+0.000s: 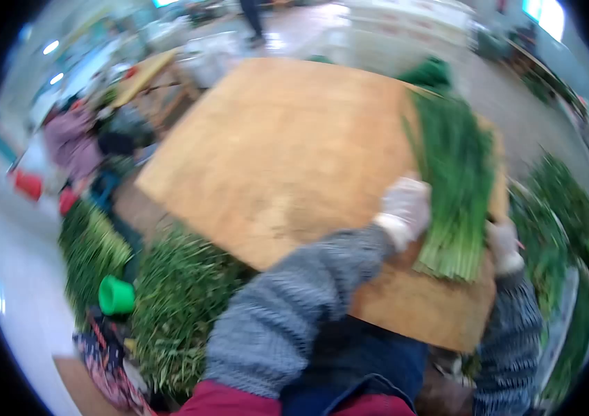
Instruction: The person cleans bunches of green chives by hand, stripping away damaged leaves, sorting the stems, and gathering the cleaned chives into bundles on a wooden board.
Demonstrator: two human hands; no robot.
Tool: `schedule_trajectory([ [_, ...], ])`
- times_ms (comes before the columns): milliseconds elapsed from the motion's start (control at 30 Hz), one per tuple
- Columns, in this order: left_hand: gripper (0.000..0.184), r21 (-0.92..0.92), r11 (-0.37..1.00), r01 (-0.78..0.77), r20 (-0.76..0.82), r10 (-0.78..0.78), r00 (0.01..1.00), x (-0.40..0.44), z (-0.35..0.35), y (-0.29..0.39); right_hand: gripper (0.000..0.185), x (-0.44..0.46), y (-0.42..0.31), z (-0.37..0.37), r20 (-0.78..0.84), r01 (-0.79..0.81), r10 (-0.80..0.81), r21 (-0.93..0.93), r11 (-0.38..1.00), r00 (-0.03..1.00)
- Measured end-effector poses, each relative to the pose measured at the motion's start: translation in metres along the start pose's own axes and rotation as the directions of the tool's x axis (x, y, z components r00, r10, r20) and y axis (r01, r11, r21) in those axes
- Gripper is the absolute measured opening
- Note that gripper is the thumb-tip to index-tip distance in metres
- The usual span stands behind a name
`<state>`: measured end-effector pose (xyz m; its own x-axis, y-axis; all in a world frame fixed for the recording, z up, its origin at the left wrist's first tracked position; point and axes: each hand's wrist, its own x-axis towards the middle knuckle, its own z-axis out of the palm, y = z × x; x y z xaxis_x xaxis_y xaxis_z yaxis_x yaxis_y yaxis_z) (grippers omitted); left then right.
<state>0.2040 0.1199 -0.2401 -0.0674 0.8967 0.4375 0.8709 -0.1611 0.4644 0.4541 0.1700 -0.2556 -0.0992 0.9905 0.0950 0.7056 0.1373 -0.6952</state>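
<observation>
A thick bundle of green onions [455, 180] lies along the right side of a wooden board [274, 145], its pale stem ends towards me and its leaves pointing away. My left hand [405, 208], in a whitish glove, is closed against the bundle's left side. On the opposite side, my right hand [505, 246], gloved too, is closed at the bundle's right edge beside the board's rim. The hands hold the bundle between them. Blur and the leaves hide part of the fingers.
Heaped greens [183, 305] lie below the board's left edge near a green bucket [116, 295]. More greens [561, 194] lie at the right. A person in a pinkish top [76, 142] is at the far left, near another wooden table [145, 76]. Pale stacked boxes [405, 31] stand behind.
</observation>
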Motion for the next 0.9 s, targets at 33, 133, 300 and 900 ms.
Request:
schedule_trajectory([
  [33,0.009,0.11,0.993,-0.034,-0.067,0.042,0.997,0.003,0.003,-0.003,0.024,-0.006,-0.028,-0.011,0.088,-0.272,0.26,0.169,0.947,0.961],
  [133,0.012,0.347,0.936,-0.059,-0.046,0.08,0.996,0.014,0.034,-0.014,0.024,0.012,0.005,-0.026,0.036,0.032,-0.037,0.139,0.99,0.999],
  [300,0.017,0.407,0.902,-0.144,0.059,0.132,0.99,0.015,0.029,-0.008,0.026,0.027,0.054,-0.021,0.06,-0.064,0.053,0.216,0.974,0.997],
  [900,0.019,0.288,0.828,-0.482,0.217,0.434,0.875,0.024,0.021,-0.021,0.024,0.007,-0.001,-0.01,0.184,-0.02,-0.015,0.188,0.982,0.983],
])
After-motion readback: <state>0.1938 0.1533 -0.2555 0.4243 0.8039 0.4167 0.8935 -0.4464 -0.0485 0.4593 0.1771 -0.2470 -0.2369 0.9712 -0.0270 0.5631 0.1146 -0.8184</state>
